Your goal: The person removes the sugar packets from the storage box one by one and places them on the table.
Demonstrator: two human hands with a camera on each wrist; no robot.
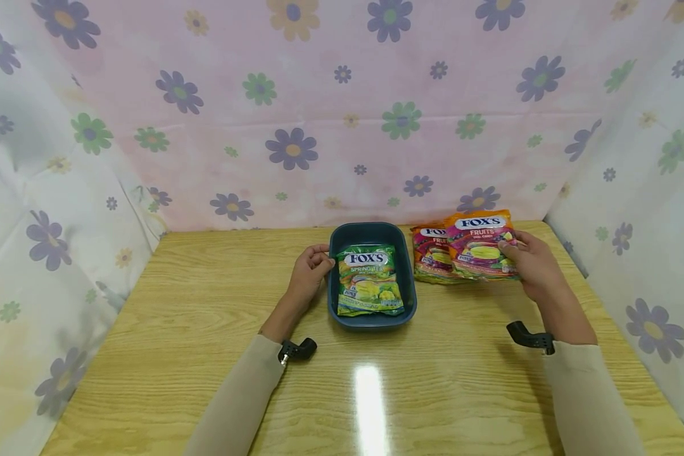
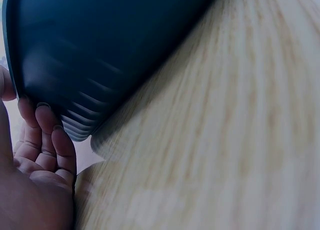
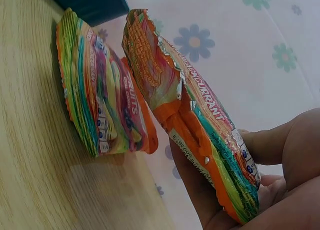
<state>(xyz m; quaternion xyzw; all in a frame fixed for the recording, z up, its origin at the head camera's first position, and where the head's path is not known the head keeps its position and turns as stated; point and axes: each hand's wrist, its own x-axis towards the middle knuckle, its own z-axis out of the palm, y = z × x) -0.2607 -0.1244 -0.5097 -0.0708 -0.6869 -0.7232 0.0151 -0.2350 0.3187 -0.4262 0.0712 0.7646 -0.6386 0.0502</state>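
Pale wood tabletop (image 1: pixel 205 354) nearest; left hand (image 1: pixel 308 273) steadies the blue tub (image 1: pixel 332 297), fingers curled on its wall, green packet (image 1: pixel 370 280) inside. Right hand (image 1: pixel 532 266) pinches an orange packet (image 1: pixel 481 244) above another (image 1: pixel 430 253). Best lifted level, clearing the rim. Floral cloth (image 1: pixel 342 114) hangs behind.

Both hands forward, left (image 1: pixel 309 272) fingers curled, right (image 1: pixel 532 263) pinching.
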